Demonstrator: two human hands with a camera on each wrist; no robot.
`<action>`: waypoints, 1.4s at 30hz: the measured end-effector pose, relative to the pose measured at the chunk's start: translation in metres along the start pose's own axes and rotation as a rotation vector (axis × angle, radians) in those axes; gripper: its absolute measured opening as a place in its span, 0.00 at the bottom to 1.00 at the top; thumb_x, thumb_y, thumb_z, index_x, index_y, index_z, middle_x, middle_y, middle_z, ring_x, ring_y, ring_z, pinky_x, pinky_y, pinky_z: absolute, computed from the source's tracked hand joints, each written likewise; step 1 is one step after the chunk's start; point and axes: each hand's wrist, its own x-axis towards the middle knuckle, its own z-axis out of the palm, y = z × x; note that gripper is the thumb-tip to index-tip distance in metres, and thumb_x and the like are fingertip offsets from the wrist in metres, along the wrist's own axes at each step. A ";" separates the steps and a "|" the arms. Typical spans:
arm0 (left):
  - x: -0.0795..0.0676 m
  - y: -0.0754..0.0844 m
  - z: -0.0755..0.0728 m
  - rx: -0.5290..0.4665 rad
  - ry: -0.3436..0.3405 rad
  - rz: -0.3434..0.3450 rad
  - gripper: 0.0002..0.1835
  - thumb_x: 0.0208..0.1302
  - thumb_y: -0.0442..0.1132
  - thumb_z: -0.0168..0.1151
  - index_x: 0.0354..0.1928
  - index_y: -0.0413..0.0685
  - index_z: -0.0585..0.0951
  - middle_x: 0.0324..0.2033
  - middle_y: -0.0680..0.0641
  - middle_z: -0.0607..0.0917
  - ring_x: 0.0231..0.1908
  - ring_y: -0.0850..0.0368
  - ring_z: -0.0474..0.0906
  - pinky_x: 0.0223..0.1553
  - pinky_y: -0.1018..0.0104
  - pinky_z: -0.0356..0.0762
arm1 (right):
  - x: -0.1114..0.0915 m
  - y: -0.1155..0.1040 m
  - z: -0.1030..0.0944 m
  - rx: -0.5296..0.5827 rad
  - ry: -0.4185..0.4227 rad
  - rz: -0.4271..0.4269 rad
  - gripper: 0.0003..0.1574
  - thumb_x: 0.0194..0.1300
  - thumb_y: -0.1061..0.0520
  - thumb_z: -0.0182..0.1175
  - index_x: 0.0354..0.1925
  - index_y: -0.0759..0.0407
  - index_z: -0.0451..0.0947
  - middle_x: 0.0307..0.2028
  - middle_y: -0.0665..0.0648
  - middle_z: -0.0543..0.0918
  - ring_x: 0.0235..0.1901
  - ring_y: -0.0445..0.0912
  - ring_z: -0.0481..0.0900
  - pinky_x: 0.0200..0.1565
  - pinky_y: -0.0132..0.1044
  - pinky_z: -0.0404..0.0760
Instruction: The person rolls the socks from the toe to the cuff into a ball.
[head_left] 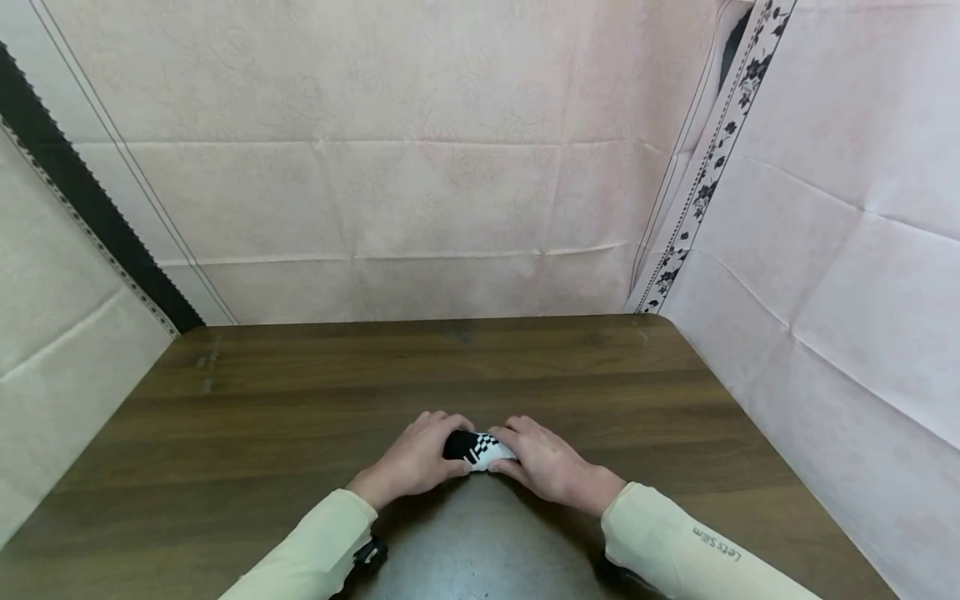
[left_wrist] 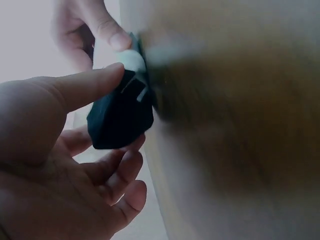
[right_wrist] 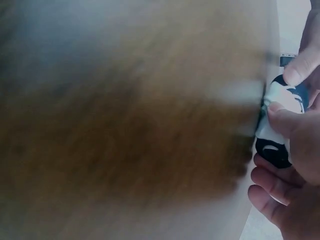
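A small black-and-white object with a checkered patch (head_left: 483, 451) is held low over the table, between both hands. Its left end is black and its right part mostly white. My left hand (head_left: 420, 457) pinches the black end, thumb on the near side and fingers on the far side. On the white part, my right hand (head_left: 549, 468) grips in the same way. In the left wrist view the black end (left_wrist: 122, 120) looks angular, with the left thumb on top. The right wrist view shows another black patch with a white mark (right_wrist: 272, 152) at the right-hand end.
A brown wood-grain table (head_left: 300, 400) spreads around the hands. A pale patterned cloth (head_left: 450, 183) hangs behind its far edge, and more cloth (head_left: 847, 250) with a black floral border hangs at the right. A dark band (head_left: 90, 200) runs down the left side.
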 end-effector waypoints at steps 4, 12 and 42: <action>0.000 0.002 0.002 -0.001 0.036 0.028 0.21 0.59 0.40 0.76 0.53 0.54 0.79 0.49 0.48 0.80 0.50 0.50 0.69 0.55 0.45 0.68 | 0.001 0.000 -0.003 0.033 -0.043 0.020 0.28 0.74 0.43 0.58 0.63 0.59 0.75 0.46 0.53 0.77 0.41 0.43 0.73 0.43 0.37 0.77; 0.000 -0.001 0.005 0.017 0.051 0.055 0.19 0.58 0.36 0.75 0.50 0.54 0.80 0.47 0.49 0.81 0.51 0.48 0.73 0.58 0.41 0.66 | 0.001 0.000 -0.002 0.070 -0.078 0.053 0.29 0.74 0.41 0.57 0.64 0.56 0.75 0.46 0.50 0.76 0.40 0.41 0.71 0.42 0.36 0.76; -0.002 0.013 0.015 0.183 0.160 0.151 0.19 0.52 0.46 0.80 0.28 0.56 0.73 0.48 0.48 0.74 0.48 0.49 0.67 0.47 0.52 0.65 | -0.001 -0.001 0.000 0.104 -0.049 0.050 0.27 0.75 0.41 0.56 0.61 0.56 0.76 0.45 0.49 0.78 0.39 0.40 0.72 0.42 0.36 0.76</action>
